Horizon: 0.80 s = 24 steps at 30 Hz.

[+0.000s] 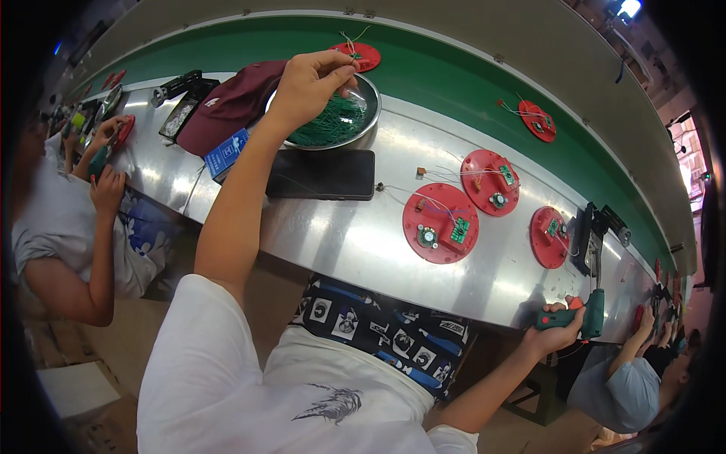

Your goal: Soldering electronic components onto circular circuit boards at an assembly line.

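My left hand (314, 85) is raised over a round metal bowl (370, 121) of thin green pieces. Its thumb and fingertips are pinched together, and what they hold, if anything, cannot be made out. Just behind the fingertips, a red disc (368, 57) with thin wires lies on the green belt. At the bench's near edge, my right hand (560, 331) is wrapped round a green electric screwdriver (594, 314) with an orange-red part, its thin bit pointing away from me. Farther in, a red disc (546, 246) with a green circuit board lies near that tool.
Two red discs (439, 246) (476, 163) with boards and wires lie mid-bench. A black phone (321, 175), blue box (227, 153) and maroon cap (227, 106) are at left. A black device (594, 234) stands at right. Another disc (537, 121) lies on the green belt (446, 72). Co-workers sit either side.
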Motion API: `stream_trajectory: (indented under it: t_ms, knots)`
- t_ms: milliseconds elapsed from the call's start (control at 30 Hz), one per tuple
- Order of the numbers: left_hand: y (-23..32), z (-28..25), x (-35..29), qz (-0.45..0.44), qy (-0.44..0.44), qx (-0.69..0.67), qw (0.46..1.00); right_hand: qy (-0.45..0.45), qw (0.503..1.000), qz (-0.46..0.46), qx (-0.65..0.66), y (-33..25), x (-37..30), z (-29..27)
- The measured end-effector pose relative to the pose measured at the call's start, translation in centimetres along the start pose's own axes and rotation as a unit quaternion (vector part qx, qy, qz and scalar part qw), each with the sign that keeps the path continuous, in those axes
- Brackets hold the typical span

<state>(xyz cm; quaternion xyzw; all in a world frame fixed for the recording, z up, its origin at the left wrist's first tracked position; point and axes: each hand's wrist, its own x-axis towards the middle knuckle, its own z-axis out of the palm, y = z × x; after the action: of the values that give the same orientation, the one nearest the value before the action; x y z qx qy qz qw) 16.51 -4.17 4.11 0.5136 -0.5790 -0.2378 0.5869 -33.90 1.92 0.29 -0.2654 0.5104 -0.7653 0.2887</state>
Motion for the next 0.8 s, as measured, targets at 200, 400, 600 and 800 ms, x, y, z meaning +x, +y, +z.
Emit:
stream_trajectory:
  t_ms: [200, 400, 600, 800]
  knots:
    - [-0.1, 1.0, 0.2, -0.040, 0.022, 0.006, 0.999, -0.033, 0.999, 0.019, -0.007, 0.9, 1.2, -1.8]
    - [3.4, 5.2, -2.2, 0.021, 0.037, 0.080, 0.996, -0.141, 0.989, -0.011, 0.033, 1.2, 1.2, -2.8]
    - [7.2, 11.8, -9.1, 0.229, -0.176, 0.146, 0.946, -0.311, 0.948, -0.054, 0.025, 1.2, -3.0, -2.8]
    - [3.9, 14.6, -11.4, 0.223, -0.196, 0.204, 0.933, -0.446, 0.890, -0.039, -0.088, -0.1, -7.8, -3.6]
